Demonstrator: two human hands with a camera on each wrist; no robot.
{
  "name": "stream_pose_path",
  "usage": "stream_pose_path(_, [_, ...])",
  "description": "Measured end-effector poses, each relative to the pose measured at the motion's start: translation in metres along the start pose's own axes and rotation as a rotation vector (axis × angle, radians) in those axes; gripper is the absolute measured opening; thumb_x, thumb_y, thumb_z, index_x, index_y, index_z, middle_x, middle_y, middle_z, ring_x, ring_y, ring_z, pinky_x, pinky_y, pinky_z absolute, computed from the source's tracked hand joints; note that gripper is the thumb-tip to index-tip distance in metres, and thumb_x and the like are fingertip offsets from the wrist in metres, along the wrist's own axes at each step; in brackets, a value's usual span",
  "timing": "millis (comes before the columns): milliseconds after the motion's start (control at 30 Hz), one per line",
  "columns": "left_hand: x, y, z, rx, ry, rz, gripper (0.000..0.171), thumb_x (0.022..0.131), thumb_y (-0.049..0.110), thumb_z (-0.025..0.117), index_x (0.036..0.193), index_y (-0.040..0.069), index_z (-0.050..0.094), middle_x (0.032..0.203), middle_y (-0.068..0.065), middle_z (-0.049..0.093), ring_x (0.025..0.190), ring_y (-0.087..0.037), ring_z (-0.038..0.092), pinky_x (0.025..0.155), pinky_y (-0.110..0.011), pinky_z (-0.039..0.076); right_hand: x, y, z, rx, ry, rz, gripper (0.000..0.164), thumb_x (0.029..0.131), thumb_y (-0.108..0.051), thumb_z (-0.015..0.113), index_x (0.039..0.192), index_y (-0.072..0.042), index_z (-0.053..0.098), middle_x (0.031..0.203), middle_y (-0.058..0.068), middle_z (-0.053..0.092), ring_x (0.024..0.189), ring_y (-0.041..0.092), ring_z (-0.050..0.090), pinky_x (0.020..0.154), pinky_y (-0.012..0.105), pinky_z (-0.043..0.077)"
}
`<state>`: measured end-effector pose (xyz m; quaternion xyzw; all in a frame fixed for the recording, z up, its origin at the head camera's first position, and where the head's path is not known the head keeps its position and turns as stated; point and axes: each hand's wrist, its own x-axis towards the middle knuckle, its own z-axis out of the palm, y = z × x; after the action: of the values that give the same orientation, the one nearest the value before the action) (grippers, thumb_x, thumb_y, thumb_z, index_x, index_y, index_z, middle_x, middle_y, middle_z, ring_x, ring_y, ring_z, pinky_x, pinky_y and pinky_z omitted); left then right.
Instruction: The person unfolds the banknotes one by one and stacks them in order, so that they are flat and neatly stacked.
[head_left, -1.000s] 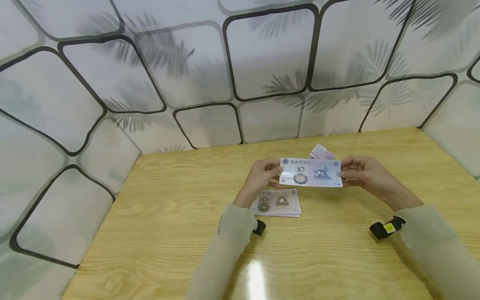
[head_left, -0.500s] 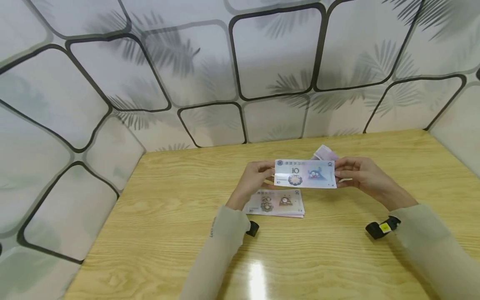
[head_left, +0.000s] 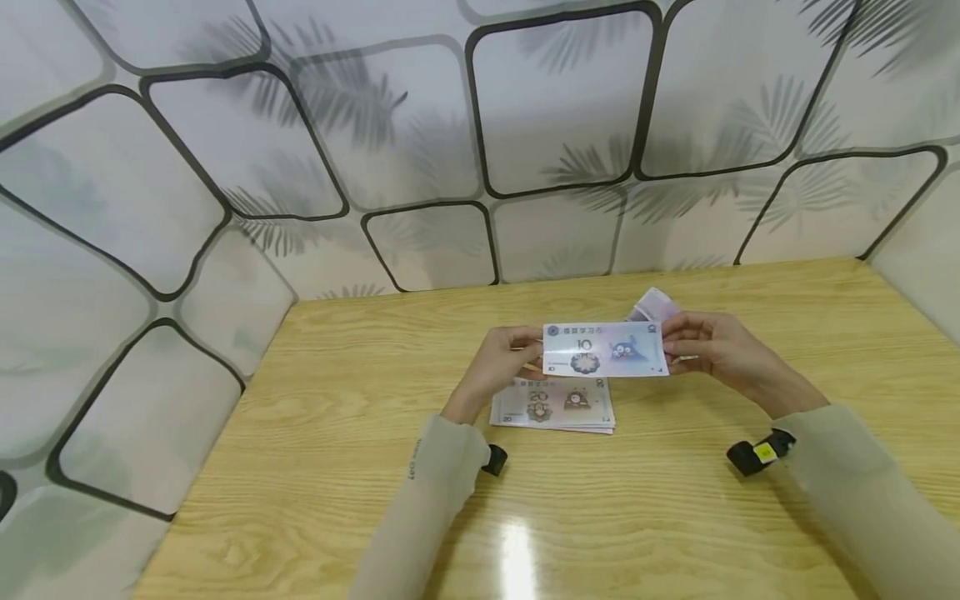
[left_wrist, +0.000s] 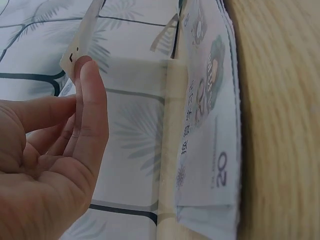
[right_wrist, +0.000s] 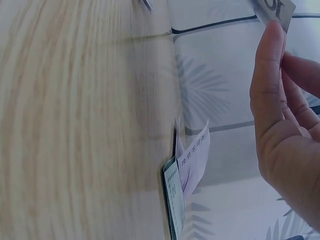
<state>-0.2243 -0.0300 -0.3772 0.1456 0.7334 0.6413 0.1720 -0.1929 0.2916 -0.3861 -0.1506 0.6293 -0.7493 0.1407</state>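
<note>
A toy 10 banknote [head_left: 603,350], with a blue cartoon figure on it, is stretched flat between both hands above the table. My left hand [head_left: 487,367] pinches its left end between thumb and fingers, and my right hand [head_left: 720,354] pinches the right end. Below the note, partly covered by it in the head view, lies a stack of toy 20 banknotes [head_left: 551,408]. In the left wrist view the stack [left_wrist: 210,130] sits close beside my left hand [left_wrist: 55,150]. The right wrist view has my right hand [right_wrist: 280,100] gripping the note's corner [right_wrist: 275,10].
Behind the held note, toward the wall, lie folded pinkish notes [head_left: 654,304]; the right wrist view shows a greenish note [right_wrist: 174,195] against them. The wooden table [head_left: 337,467] meets a patterned wall [head_left: 562,108] at its back edge.
Both hands have drifted slightly left with the 10 banknote, over the stack. More of the stack's left part shows now. The grip at both ends stays the same.
</note>
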Motion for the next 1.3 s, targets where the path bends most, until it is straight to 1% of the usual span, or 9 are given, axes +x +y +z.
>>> stream_pose_path(200, [-0.001,0.000,-0.002,0.004,-0.002,-0.005,0.030,0.102,-0.007,0.053,0.130,-0.011,0.061,0.106,-0.022,0.067,0.079,-0.016,0.064,0.075,-0.032,0.062,0.002,-0.001,0.002,0.003,-0.020,0.001,0.026,0.098,0.015,0.053,0.103,-0.005,0.069,0.095,0.008,0.070,0.083,0.016,0.069,0.072,0.032,0.062])
stream_pose_path(433, [-0.005,0.001,-0.007,-0.001,-0.019,0.001,0.031,0.102,-0.007,0.053,0.131,-0.012,0.060,0.108,-0.023,0.067,0.078,-0.017,0.066,0.076,-0.033,0.062,0.004,0.000,0.005,0.010,-0.050,-0.020,0.026,0.098,0.015,0.053,0.104,-0.005,0.069,0.097,0.008,0.070,0.085,0.017,0.070,0.072,0.031,0.062])
stream_pose_path(600, [-0.007,0.000,-0.012,-0.022,-0.026,0.005,0.031,0.102,-0.007,0.052,0.131,-0.013,0.059,0.109,-0.025,0.067,0.078,-0.017,0.067,0.075,-0.032,0.062,0.006,0.003,0.007,0.049,-0.092,-0.038,0.028,0.098,0.016,0.051,0.106,-0.004,0.069,0.098,0.009,0.071,0.088,0.020,0.071,0.073,0.032,0.062])
stream_pose_path(800, [-0.009,-0.001,-0.018,-0.033,-0.010,-0.026,0.031,0.102,-0.005,0.054,0.132,-0.011,0.060,0.111,-0.023,0.067,0.082,-0.019,0.068,0.077,-0.033,0.062,0.009,0.004,0.008,0.114,-0.158,-0.041,0.029,0.099,0.017,0.050,0.109,-0.003,0.068,0.101,0.010,0.071,0.091,0.022,0.072,0.076,0.035,0.062])
stream_pose_path(1000, [-0.011,-0.001,-0.021,-0.054,-0.003,-0.049,0.031,0.102,-0.006,0.055,0.133,-0.010,0.060,0.109,-0.021,0.067,0.080,-0.017,0.067,0.076,-0.032,0.062,0.010,0.003,0.008,0.161,-0.206,-0.036,0.029,0.099,0.017,0.048,0.111,-0.002,0.067,0.103,0.011,0.071,0.093,0.022,0.071,0.078,0.035,0.062])
stream_pose_path(1100, [-0.012,-0.001,-0.022,-0.068,-0.005,-0.048,0.032,0.101,-0.006,0.055,0.132,-0.011,0.060,0.106,-0.019,0.067,0.079,-0.016,0.066,0.075,-0.031,0.062,0.011,0.003,0.009,0.157,-0.205,-0.026,0.029,0.099,0.017,0.048,0.111,-0.003,0.066,0.102,0.011,0.071,0.093,0.022,0.071,0.078,0.035,0.062])
stream_pose_path(1200, [-0.013,-0.001,-0.024,-0.069,-0.013,-0.047,0.032,0.102,-0.007,0.055,0.133,-0.011,0.059,0.104,-0.017,0.066,0.079,-0.015,0.065,0.074,-0.031,0.062,0.012,0.004,0.011,0.134,-0.182,-0.010,0.028,0.098,0.017,0.050,0.110,-0.003,0.067,0.101,0.011,0.071,0.091,0.022,0.071,0.076,0.034,0.062])
stream_pose_path(1300, [-0.015,-0.001,-0.026,-0.047,-0.017,-0.046,0.033,0.102,-0.007,0.054,0.134,-0.010,0.059,0.103,-0.017,0.067,0.080,-0.015,0.065,0.076,-0.031,0.062,0.013,0.005,0.014,0.106,-0.162,0.007,0.029,0.097,0.017,0.052,0.109,-0.004,0.067,0.100,0.010,0.070,0.090,0.022,0.070,0.075,0.033,0.062])
